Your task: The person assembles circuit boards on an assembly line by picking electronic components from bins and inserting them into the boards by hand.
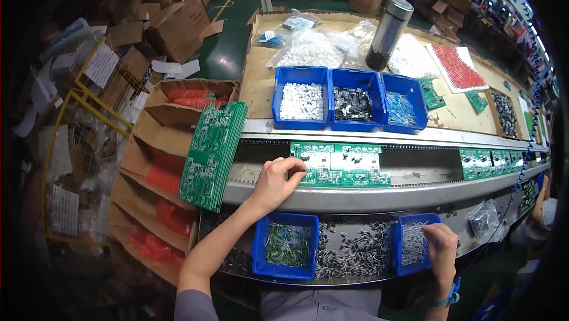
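Observation:
My left hand is at the left end of a green circuit board lying on the conveyor rails. Its thumb and fingers are drawn together at the board's edge; what they pinch, if anything, is hidden. At the front right, my right hand is over the right rim of a blue bin of thin components with silvery leads. The fingers of that hand are curled inward, and whatever is between them is too small to make out. Another blue bin holds green-looking leaded parts.
Loose dark leaded components cover the tray between the front bins. Behind the conveyor stand blue bins of white, black and blue parts. A board stack leans on a cardboard rack. A steel flask stands behind.

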A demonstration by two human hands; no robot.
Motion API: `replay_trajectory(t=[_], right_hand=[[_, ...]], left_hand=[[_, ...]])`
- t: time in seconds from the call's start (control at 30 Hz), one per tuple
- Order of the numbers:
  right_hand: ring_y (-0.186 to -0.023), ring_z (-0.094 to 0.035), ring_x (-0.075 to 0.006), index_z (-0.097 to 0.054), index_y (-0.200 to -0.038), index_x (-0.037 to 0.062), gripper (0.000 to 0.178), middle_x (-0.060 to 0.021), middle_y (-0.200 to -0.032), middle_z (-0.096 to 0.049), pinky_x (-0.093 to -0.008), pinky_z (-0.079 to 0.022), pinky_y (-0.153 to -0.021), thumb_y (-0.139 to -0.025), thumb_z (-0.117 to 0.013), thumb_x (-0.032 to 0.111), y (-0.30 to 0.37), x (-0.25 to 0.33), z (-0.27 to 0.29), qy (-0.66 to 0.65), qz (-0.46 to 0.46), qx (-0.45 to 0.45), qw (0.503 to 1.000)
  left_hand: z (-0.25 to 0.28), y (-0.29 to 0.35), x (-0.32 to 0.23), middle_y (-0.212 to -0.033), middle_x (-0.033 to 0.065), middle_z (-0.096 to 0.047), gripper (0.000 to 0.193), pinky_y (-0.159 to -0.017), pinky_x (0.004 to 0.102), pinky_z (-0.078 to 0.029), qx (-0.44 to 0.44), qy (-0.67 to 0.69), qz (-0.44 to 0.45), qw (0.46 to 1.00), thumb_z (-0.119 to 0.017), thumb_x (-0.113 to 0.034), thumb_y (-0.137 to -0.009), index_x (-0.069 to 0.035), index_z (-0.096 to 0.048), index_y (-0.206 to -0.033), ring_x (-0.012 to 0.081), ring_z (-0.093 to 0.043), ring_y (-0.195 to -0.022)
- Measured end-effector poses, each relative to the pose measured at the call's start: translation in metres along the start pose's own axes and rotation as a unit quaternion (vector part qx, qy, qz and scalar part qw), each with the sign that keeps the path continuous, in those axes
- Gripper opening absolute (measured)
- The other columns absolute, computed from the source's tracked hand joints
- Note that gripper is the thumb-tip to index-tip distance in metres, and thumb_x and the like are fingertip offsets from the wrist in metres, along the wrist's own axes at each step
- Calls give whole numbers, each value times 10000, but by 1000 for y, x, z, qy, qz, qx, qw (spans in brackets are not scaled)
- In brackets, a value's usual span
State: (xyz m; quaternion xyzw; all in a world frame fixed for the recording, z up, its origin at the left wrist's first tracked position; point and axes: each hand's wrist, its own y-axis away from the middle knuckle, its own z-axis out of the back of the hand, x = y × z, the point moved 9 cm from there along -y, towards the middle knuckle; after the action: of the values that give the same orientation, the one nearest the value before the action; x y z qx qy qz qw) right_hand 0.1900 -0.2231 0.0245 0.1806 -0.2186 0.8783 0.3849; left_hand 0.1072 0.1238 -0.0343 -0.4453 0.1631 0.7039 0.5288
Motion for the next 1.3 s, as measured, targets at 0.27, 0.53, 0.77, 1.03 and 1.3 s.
replay_trajectory(t=[0.27,0.53,0.77,1.03,1.3], right_hand=[[-713,-608,-308,-618,-801,-8,110,-140,-760,-625,-366,-468,-633,-726,-594,-83,-2,2,2,10,-7,-5,1000],[-720,-607,-312,-611,-817,-14,87,-145,-773,-623,-366,-469,-640,-749,-600,-68,-4,4,4,25,8,-8,1000],[-675,-612,-305,-620,-827,-6,119,-142,-744,-626,-344,-471,-602,-735,-629,-81,-26,30,6,-5,46,-10,999],[-688,-637,-289,-652,-877,44,117,-128,-764,-653,-354,-494,-594,-766,-641,8,-92,90,-66,-187,218,115,951],[-720,-659,-244,-656,-915,13,113,-153,-839,-668,-326,-519,-649,-805,-645,37,-140,123,-160,-240,210,192,928]], left_hand=[[0,0,2,-761,80,-669,75,-643,298,-473,-6,3,6,1000,-675,-33,-745,-12,-659,-815,182,-623,-705],[-2,-1,1,-769,79,-668,65,-658,311,-474,5,5,4,1000,-675,-34,-738,-22,-666,-801,197,-612,-720],[-7,1,-13,-861,72,-609,60,-746,353,-455,6,-124,-82,989,-683,-41,-710,-59,-678,-767,246,-569,-847],[28,21,-35,-879,126,-591,126,-738,385,-470,35,-75,-60,995,-655,-82,-770,-8,-619,-865,306,-589,-840],[56,121,-15,-808,125,-603,156,-716,417,-485,246,-236,131,931,-589,-203,-841,-49,-612,-857,325,-599,-827]])
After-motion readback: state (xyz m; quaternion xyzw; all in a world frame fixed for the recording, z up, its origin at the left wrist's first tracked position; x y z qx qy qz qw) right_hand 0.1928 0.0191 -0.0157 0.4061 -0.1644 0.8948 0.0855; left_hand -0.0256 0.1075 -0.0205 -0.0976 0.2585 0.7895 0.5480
